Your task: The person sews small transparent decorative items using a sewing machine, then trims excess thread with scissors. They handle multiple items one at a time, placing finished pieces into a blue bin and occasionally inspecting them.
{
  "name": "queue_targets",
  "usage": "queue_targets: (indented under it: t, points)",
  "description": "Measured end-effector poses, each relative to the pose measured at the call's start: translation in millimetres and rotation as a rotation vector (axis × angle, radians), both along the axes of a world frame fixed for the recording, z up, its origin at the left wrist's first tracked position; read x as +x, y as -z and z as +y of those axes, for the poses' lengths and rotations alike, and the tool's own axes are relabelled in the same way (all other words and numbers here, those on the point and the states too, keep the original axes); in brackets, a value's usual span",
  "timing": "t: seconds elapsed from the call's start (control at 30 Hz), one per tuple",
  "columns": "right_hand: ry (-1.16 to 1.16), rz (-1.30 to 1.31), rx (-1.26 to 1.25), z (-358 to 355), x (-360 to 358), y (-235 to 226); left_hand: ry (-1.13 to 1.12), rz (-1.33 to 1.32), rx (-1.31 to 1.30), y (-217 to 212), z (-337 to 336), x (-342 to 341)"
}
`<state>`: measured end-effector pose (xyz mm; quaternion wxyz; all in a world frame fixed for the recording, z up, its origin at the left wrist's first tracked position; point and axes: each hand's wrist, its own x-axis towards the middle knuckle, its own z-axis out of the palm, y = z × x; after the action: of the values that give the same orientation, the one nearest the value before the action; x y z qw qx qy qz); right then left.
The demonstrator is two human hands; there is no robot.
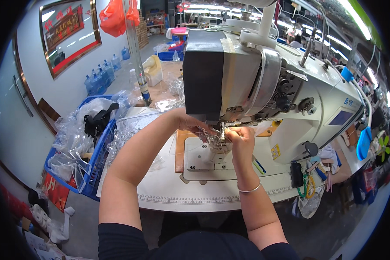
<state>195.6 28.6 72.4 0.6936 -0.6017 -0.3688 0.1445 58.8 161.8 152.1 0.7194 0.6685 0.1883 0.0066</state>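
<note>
A white post-bed sewing machine (242, 78) with a dark front cover stands before me. Both my hands meet at its needle and presser foot (222, 130), above the metal post (212, 151). My right hand (242, 136) is right of the needle, thumb and forefinger pinched together; whatever lies between them is too small to name. Reaching in from the left, my left hand (194, 124) has its fingers bent close by the needle. Its fingertips are partly hidden by the machine parts. Thin pale thread (187, 133) runs out to the left below this hand.
The white table (182, 190) has a ruler strip along its front edge. A blue crate (95, 169) with plastic bags stands left. Pens (258, 166) lie right of the post. Scissors (310, 186) and tools hang at the right edge, near a blue paddle-shaped piece (364, 143).
</note>
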Motion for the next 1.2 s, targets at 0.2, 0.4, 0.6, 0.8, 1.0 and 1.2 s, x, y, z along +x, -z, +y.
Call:
queue_targets:
  t: [0.2,0.4,0.6,0.8,1.0,1.2]
  points:
    - [-0.086,0.204,0.087,2.3,-4.9,-2.6,0.025,-0.002,0.206,8.1,12.5,-1.4]
    - [-0.067,0.128,0.121,3.9,-5.2,4.8,0.013,0.033,0.376,13.2,12.9,-4.0]
    - [-0.117,0.174,0.064,6.0,0.5,7.9,0.014,0.013,0.433,-4.9,-3.1,-12.5]
    - [-0.051,0.079,0.054,4.2,2.8,9.3,0.0,0.052,0.453,-8.5,-5.4,-7.5]
    - [-0.053,0.012,0.079,3.0,9.1,10.7,0.006,0.009,0.418,4.0,5.1,-1.5]
    - [-0.137,0.215,0.095,7.7,7.4,6.4,0.017,-0.065,0.468,10.4,13.8,-1.9]
